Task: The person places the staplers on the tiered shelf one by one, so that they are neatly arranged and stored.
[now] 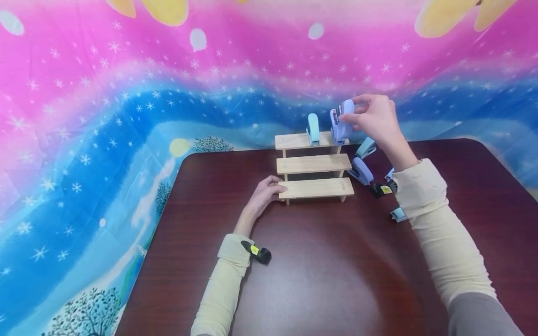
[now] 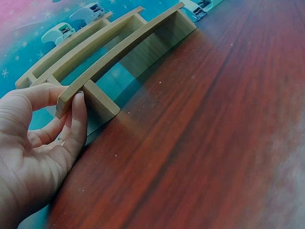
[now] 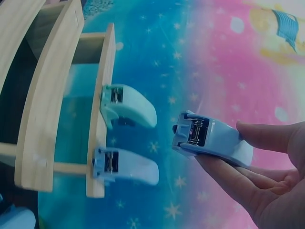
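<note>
A three-step wooden rack point(image 1: 315, 164) stands on the table. My left hand point(image 1: 265, 193) pinches the left end of its lowest step, thumb and fingers round the board's edge point(image 2: 71, 98). On the top step a mint stapler point(image 1: 313, 128) stands on end, with a pale purple stapler point(image 3: 126, 164) upright beside it at the right end. My right hand point(image 1: 374, 114) holds another pale purple stapler point(image 3: 214, 137) between thumb and fingers. This one is in the air, apart from the standing pair in the right wrist view.
Right of the rack lie a mint stapler point(image 1: 365, 147) and a purple stapler point(image 1: 360, 171). Another mint stapler point(image 1: 398, 214) lies nearer, partly hidden by the right sleeve point(image 1: 433, 219). A patterned cloth point(image 1: 252, 70) hangs behind the dark wooden table point(image 1: 319, 261).
</note>
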Available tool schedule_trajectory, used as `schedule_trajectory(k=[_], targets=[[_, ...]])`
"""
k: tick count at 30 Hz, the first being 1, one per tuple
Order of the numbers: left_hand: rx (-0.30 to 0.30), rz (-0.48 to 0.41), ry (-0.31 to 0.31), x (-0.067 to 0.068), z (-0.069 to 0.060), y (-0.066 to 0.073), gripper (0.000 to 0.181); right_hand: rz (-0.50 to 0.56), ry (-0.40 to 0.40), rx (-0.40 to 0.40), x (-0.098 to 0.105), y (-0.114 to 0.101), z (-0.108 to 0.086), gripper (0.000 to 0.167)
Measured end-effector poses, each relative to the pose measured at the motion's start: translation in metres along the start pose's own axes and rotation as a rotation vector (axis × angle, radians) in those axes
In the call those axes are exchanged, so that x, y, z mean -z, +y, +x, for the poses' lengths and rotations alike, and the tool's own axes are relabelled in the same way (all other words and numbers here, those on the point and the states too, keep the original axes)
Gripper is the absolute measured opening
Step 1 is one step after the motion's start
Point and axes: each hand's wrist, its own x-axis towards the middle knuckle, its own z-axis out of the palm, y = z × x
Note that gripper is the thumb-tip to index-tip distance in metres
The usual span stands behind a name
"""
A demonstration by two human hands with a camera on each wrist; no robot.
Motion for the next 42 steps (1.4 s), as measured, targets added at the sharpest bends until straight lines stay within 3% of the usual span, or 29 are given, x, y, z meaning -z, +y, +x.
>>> schedule_trajectory(k=[15, 27, 42], targets=[[-0.002, 0.017, -0.01, -0.001, 0.001, -0.003, 0.031, -0.021, -0.051, 0.074, -0.037, -0.017, 0.009, 0.055], [-0.007, 0.014, -0.008, 0.0, 0.001, -0.001, 0.032, -0.027, -0.09, 0.084, -0.067, -0.02, 0.023, 0.052], [-0.012, -0.002, 0.0, 0.0, 0.002, -0.003, 0.03, -0.131, -0.056, 0.13, -0.095, -0.016, 0.032, 0.048]])
